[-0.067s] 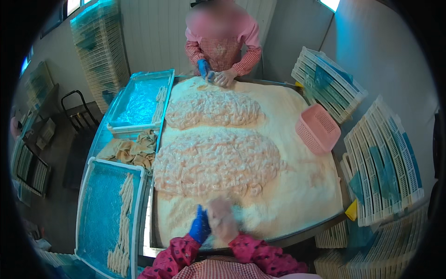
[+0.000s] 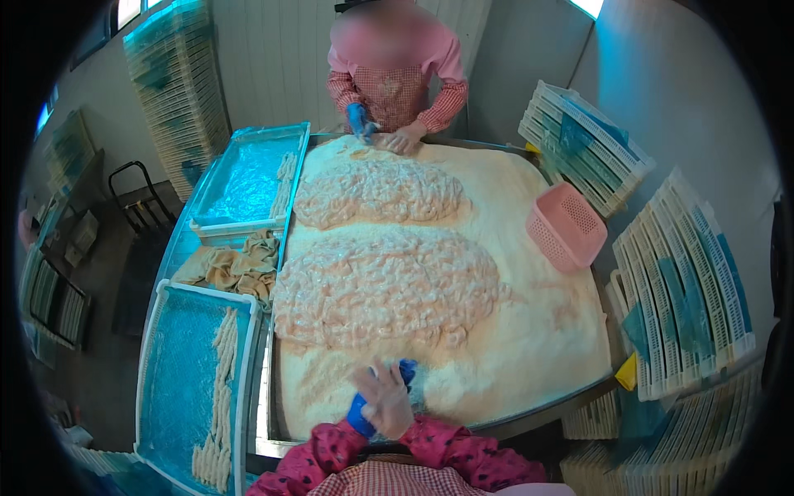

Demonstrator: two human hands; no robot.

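Observation:
My right hand point(image 2: 385, 398), in a pale see-through glove, lies across my left at the near edge of the table, its fingers spread and nothing seen in them. Under it, my left hand point(image 2: 361, 415) in a blue glove shows only at the wrist and at smeared fingertips, so its grip is hidden. Both are over a bed of white powder point(image 2: 463, 388). Just beyond them rests a large heap of wet, pale pink pieces point(image 2: 380, 285), like raw meat. To the left, a white-rimmed tray point(image 2: 248, 364) lined with blue film holds a row of powder-coated strips point(image 2: 219, 388).
Across the table a co-worker point(image 2: 393, 91) has both hands on the powder near a second heap point(image 2: 380, 192). A blue-lined tray point(image 2: 248, 178) and crumpled cloth point(image 2: 244, 264) are at left. A pink basket point(image 2: 566, 227) and stacked white trays point(image 2: 678, 289) stand at right.
My right hand has moved slightly left and crossed over my left hand, its fingers spreading. My left hand has slid right beneath it. The co-worker's hands have drawn a little apart.

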